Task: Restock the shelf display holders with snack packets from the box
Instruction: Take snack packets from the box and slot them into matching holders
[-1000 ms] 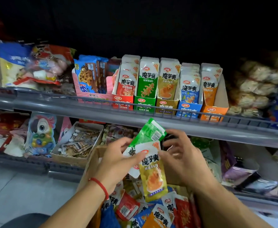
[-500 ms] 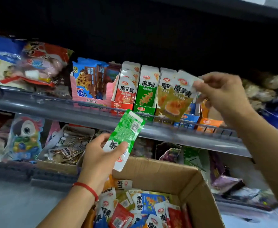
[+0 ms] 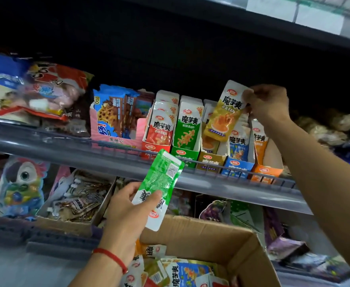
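While held by its top right corner, yellow packet (image 3: 224, 112) hangs above yellow holder (image 3: 211, 160), long axis near upright but tipped, top leaning right toward right hand (image 3: 268, 104), bottom edge swung left and sitting just over the mouth of that holder. Pinched between thumb and curled fingers of the right hand, front face outward, print right way up. Judged as the step in hand: dropping this packet into the matching slot, third in the row of five. Relation that matters: slot lies straight below and a little left of the pinch, so a short descent with the top brought back left should stand the packet square; left as it is, the lower corner looks likely to catch on the stock in green holder (image 3: 187, 141) just beside.

Further out, green packet (image 3: 160, 189) gripped around its lower half by left hand (image 3: 128, 212), back face showing, upside down, long axis slanting up and right toward the shelf rail (image 3: 87, 158). Green holder sits above and slightly right of it, nearer to the left hand than to the right.

Below both, cardboard box (image 3: 207, 239) open, with more packets loose inside.
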`<state>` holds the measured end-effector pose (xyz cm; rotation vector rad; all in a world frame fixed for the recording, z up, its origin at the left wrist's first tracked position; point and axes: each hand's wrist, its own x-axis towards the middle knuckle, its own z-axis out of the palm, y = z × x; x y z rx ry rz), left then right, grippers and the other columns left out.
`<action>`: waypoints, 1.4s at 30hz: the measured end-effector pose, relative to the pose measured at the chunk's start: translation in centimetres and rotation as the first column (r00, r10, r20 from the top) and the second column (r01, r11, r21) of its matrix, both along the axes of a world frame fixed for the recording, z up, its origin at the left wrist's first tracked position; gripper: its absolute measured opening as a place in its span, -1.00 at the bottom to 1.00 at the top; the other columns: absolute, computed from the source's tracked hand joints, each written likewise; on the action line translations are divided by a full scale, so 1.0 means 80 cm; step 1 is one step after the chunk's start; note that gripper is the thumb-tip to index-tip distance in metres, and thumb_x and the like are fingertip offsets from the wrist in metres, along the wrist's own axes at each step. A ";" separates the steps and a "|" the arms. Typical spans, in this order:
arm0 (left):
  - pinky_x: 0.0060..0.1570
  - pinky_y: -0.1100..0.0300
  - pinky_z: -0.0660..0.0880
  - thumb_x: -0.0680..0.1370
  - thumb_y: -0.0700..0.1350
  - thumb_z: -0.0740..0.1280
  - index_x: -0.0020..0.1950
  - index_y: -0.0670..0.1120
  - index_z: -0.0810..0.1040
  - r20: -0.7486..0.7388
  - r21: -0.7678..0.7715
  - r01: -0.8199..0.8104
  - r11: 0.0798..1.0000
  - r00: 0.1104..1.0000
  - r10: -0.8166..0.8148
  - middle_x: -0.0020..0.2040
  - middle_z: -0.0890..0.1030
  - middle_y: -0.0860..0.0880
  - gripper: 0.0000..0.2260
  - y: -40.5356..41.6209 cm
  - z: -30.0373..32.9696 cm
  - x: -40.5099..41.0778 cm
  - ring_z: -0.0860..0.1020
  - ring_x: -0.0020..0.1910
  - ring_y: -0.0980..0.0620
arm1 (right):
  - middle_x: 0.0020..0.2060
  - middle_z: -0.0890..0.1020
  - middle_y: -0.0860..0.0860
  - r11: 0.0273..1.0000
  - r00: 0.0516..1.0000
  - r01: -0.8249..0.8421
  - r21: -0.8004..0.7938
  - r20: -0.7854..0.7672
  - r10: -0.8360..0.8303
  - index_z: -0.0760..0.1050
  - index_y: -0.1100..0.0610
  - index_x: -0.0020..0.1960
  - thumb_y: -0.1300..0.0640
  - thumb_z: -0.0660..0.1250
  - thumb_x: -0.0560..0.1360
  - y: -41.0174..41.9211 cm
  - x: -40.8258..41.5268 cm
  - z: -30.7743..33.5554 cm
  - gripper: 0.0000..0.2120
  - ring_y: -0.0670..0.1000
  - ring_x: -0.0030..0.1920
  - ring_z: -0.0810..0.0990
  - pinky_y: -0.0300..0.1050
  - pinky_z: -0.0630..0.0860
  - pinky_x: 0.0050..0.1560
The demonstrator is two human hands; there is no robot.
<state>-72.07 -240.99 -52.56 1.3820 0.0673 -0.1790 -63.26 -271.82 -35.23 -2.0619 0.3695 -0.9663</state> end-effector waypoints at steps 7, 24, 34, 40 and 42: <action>-0.26 0.03 0.62 0.48 -0.15 0.53 0.03 -0.04 0.66 -0.001 0.015 0.006 1.000 1.000 -0.006 -0.17 0.76 -0.05 -0.84 -0.002 0.001 0.004 0.74 -0.22 -0.08 | -0.13 0.70 -0.05 0.977 0.990 -0.055 -0.207 -0.136 0.027 0.59 0.05 0.14 0.04 0.38 0.62 0.010 0.006 -0.023 -0.86 -0.11 -0.28 0.71 -0.30 0.52 -0.34; -0.29 0.07 0.58 0.50 -0.16 0.51 0.03 -0.03 0.67 0.006 -0.005 0.007 1.000 1.000 -0.007 -0.16 0.76 -0.06 -0.87 -0.004 0.009 0.003 0.73 -0.22 -0.08 | 0.10 0.60 0.04 0.683 0.959 0.009 -0.731 -0.186 -0.213 0.48 0.03 0.25 -0.08 0.43 0.56 0.006 0.024 -0.057 -0.66 0.09 -0.01 0.63 0.08 0.62 -0.07; -0.14 0.22 0.57 0.49 -0.08 0.51 -0.06 0.18 0.64 0.415 0.332 -0.170 0.928 0.910 0.019 -0.12 0.69 0.22 -0.85 -0.002 0.010 -0.012 0.65 -0.09 0.22 | -0.07 0.62 -0.17 0.773 0.899 -0.416 -0.478 -0.345 0.270 0.57 -0.04 0.15 -0.14 0.30 0.60 0.135 -0.140 -0.089 -0.77 -0.11 -0.25 0.61 -0.17 0.57 -0.17; 0.15 0.42 0.36 0.36 -0.21 0.59 -0.09 0.22 0.66 0.689 0.453 -0.291 0.843 0.714 -0.123 0.04 0.58 0.33 -0.67 0.006 0.011 -0.014 0.45 0.18 0.26 | 0.25 0.62 0.19 0.734 0.442 -0.362 0.576 -0.587 0.678 0.63 0.15 0.23 -0.10 0.21 0.66 0.133 -0.159 -0.075 -0.61 0.15 0.10 0.69 0.05 0.62 0.10; 0.25 0.48 0.27 0.34 -0.34 0.58 -0.12 0.23 0.69 0.701 0.437 -0.303 0.847 0.705 -0.109 0.19 0.59 0.26 -0.57 0.010 0.007 -0.007 0.42 0.26 0.15 | 0.21 0.66 0.22 0.594 0.403 -0.340 0.729 -0.458 0.792 0.59 0.17 0.30 0.09 0.31 0.63 0.129 -0.168 -0.087 -0.70 0.12 0.10 0.68 0.02 0.61 0.11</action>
